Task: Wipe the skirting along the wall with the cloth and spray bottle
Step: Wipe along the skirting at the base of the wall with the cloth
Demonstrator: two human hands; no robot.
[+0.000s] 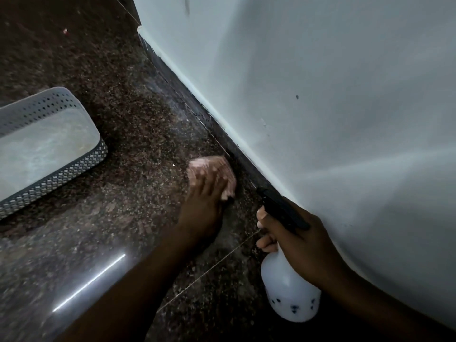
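A dark skirting [192, 99] runs along the foot of the pale wall [320, 95], from the far corner down to the right. My left hand [204, 201] lies with spread fingers on a pink cloth [209, 166] on the speckled floor, just short of the skirting. It is blurred. My right hand [298, 245] grips the neck of a white spray bottle [288, 292]. Two fingers curl at the trigger, and the black nozzle [278, 206] points along the skirting.
A grey perforated basket [54, 174] lies on the dark granite floor [128, 124] to the left. A small reddish scrap [65, 31] lies far off at the upper left. Grout lines cross the floor beneath my arms.
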